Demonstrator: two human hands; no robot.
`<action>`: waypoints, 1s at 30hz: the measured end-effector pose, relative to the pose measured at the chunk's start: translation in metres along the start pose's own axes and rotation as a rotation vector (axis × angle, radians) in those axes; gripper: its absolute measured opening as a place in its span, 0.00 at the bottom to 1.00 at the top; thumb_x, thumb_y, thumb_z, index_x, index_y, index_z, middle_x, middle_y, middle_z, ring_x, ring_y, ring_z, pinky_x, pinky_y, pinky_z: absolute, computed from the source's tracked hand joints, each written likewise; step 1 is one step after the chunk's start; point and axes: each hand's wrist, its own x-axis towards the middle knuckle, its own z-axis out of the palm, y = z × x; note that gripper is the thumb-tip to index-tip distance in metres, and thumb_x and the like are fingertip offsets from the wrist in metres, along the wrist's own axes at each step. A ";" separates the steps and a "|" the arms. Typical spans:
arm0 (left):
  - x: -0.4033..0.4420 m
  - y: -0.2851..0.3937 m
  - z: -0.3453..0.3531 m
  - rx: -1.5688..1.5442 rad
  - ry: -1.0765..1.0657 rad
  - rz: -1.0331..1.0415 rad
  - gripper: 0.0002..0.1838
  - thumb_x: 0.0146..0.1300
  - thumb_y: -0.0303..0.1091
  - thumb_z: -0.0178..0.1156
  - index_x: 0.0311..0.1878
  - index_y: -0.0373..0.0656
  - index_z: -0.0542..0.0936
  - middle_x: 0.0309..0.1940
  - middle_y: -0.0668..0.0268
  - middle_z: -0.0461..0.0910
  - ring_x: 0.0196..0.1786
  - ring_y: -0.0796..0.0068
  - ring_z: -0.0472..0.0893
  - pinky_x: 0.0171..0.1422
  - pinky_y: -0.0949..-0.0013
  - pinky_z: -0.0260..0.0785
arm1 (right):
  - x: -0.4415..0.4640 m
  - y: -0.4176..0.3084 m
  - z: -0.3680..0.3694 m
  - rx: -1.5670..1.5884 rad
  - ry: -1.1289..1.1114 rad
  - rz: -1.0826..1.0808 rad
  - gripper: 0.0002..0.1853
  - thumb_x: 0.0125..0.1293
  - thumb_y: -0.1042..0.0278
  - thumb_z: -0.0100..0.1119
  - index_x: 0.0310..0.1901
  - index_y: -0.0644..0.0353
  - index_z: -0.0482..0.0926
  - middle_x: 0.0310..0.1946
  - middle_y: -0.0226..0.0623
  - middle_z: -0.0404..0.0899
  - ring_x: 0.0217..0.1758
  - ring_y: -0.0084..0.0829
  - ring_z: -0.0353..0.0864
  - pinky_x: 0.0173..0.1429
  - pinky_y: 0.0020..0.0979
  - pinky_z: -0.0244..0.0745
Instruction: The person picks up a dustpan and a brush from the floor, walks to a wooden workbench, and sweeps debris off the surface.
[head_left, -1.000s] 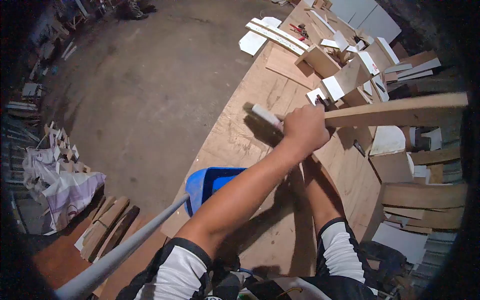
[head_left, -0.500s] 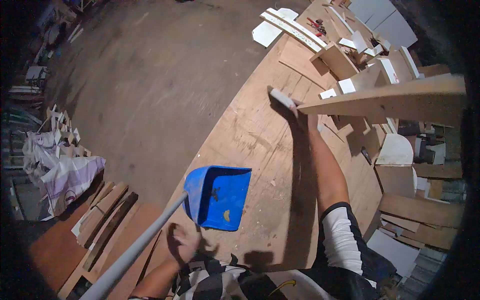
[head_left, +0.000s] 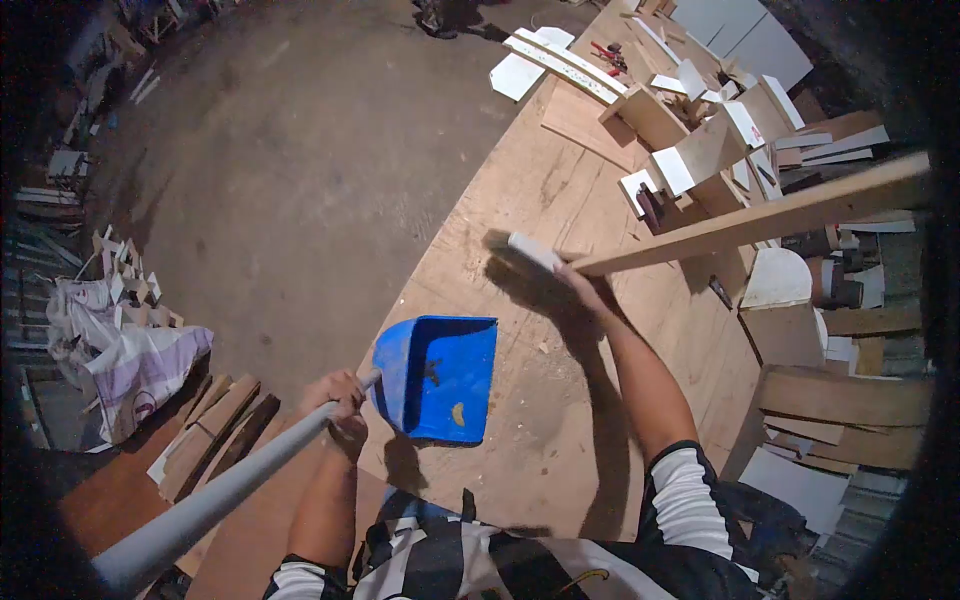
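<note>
My left hand (head_left: 345, 405) is wrapped round the grey pole of a blue long-handled dustpan (head_left: 468, 368), just behind the pan. The pan rests on the plywood tabletop (head_left: 520, 470), its open side facing right, with a few small dark and yellowish scraps inside. My right hand (head_left: 580, 288) grips a broom (head_left: 535, 250) close to its head. The broom has a pale head with dark bristles near the board, and a long flat wooden handle (head_left: 760, 215) slanting up to the right. Bits of dust and debris lie on the tabletop between pan and broom.
Wooden offcuts and white-edged panels (head_left: 690, 150) crowd the table's far right side, with red-handled pliers (head_left: 610, 58) among them. Left, a white sack (head_left: 150, 370) and stacked wood strips (head_left: 215, 430) lie beyond the table. Concrete floor (head_left: 280, 200) spreads ahead.
My left hand has moved up and closed round the dustpan's pole, which it was not holding before. My right hand has brought the broom head left and nearer to the pan.
</note>
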 end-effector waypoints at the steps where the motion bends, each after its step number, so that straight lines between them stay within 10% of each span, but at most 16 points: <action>1: -0.001 0.002 -0.006 0.026 0.040 0.031 0.29 0.62 0.57 0.55 0.16 0.44 0.61 0.13 0.70 0.61 0.15 0.78 0.62 0.20 0.73 0.57 | 0.023 0.010 -0.012 -0.154 -0.006 -0.140 0.25 0.60 0.57 0.61 0.55 0.63 0.75 0.48 0.39 0.77 0.53 0.30 0.74 0.59 0.31 0.68; 5: -0.013 0.007 -0.055 -0.084 0.078 0.070 0.23 0.64 0.54 0.54 0.24 0.47 0.62 0.18 0.71 0.61 0.20 0.76 0.62 0.24 0.74 0.56 | 0.008 -0.100 0.034 0.347 -0.029 -0.151 0.22 0.63 0.58 0.55 0.55 0.64 0.74 0.46 0.41 0.79 0.46 0.35 0.80 0.46 0.33 0.76; 7: -0.023 0.009 -0.096 -0.057 0.007 -0.017 0.21 0.63 0.58 0.54 0.35 0.50 0.65 0.26 0.69 0.66 0.28 0.73 0.63 0.31 0.71 0.57 | 0.062 -0.045 0.031 0.287 -0.033 -0.225 0.21 0.65 0.62 0.52 0.56 0.67 0.72 0.47 0.47 0.79 0.46 0.38 0.83 0.45 0.35 0.79; 9: -0.020 0.018 -0.111 -0.083 0.048 -0.052 0.20 0.63 0.57 0.54 0.35 0.50 0.64 0.26 0.69 0.66 0.29 0.73 0.64 0.31 0.71 0.58 | 0.081 -0.024 0.029 -0.663 0.168 -0.431 0.19 0.60 0.62 0.57 0.48 0.65 0.80 0.38 0.43 0.83 0.42 0.33 0.84 0.44 0.33 0.77; 12: -0.019 0.025 -0.125 -0.072 0.013 -0.080 0.21 0.65 0.58 0.50 0.34 0.49 0.65 0.25 0.67 0.65 0.29 0.71 0.65 0.32 0.70 0.60 | 0.091 0.021 0.049 -0.767 0.138 -0.328 0.14 0.57 0.54 0.60 0.42 0.49 0.84 0.36 0.45 0.82 0.40 0.44 0.82 0.45 0.37 0.74; 20: -0.023 0.045 -0.147 -0.218 0.241 -0.108 0.23 0.69 0.51 0.47 0.22 0.48 0.60 0.16 0.72 0.54 0.17 0.80 0.54 0.20 0.77 0.49 | -0.010 0.032 0.079 -0.657 0.047 -0.274 0.27 0.48 0.42 0.63 0.36 0.62 0.82 0.31 0.55 0.80 0.38 0.50 0.81 0.43 0.43 0.72; 22: -0.028 0.051 -0.137 -0.355 0.125 -0.080 0.22 0.69 0.51 0.47 0.23 0.47 0.61 0.16 0.72 0.54 0.17 0.80 0.54 0.18 0.75 0.48 | -0.034 0.069 0.080 -0.910 -0.004 -0.218 0.17 0.57 0.52 0.59 0.45 0.49 0.83 0.35 0.51 0.80 0.40 0.50 0.80 0.46 0.39 0.73; 30: -0.068 0.086 -0.121 -0.180 0.381 -0.061 0.22 0.71 0.51 0.43 0.23 0.50 0.58 0.16 0.74 0.51 0.17 0.82 0.52 0.19 0.76 0.45 | -0.090 0.025 -0.023 -0.099 0.150 -0.178 0.16 0.63 0.58 0.55 0.43 0.60 0.82 0.30 0.35 0.83 0.34 0.29 0.82 0.43 0.30 0.75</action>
